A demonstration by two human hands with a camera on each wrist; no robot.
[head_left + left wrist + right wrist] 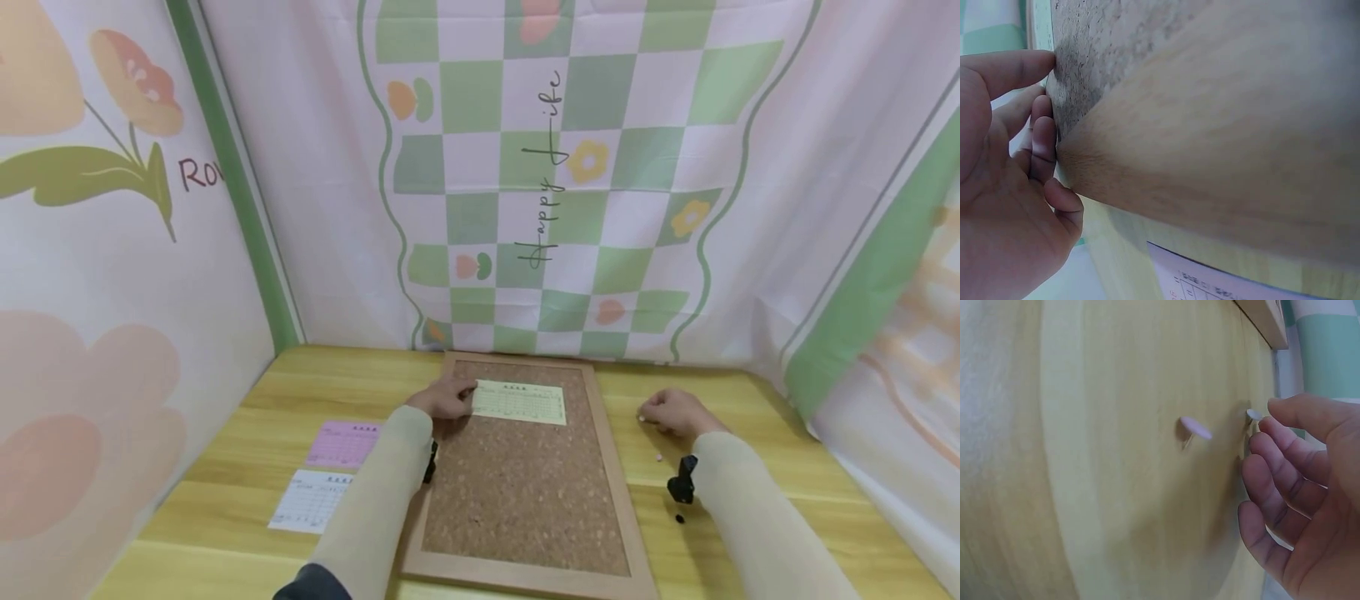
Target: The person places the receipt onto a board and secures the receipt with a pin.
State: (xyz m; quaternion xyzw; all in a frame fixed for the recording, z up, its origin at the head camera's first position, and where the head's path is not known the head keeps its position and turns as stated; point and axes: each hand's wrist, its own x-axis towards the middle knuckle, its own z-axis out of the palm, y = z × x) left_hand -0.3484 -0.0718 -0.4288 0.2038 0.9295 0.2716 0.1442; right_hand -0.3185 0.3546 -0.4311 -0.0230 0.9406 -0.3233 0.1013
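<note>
My left hand (pixel 448 398) rests at the left end of a pale yellow printed slip (pixel 521 403), which lies crosswise near the top of a framed corkboard (pixel 525 483). In the left wrist view, the thumb and index finger of this hand (pixel 1016 137) reach to the cork, with the other fingers loosely bent. Beyond the board's right side, my right hand (pixel 675 412) is low over the table. Its thumb and fingertips are right at a small white thumbtack (pixel 1252 415), with a slight gap showing. Closer to the camera, a pink thumbtack (pixel 1195 428) leans on the tabletop.
A pink slip (pixel 341 443) and a white slip (pixel 307 500) lie left of the board, partly behind the left sleeve. One small black piece (pixel 679 518) is on the wooden table (pixel 247 467) near the right wrist. Patterned curtains (pixel 322 167) hang at the back and sides.
</note>
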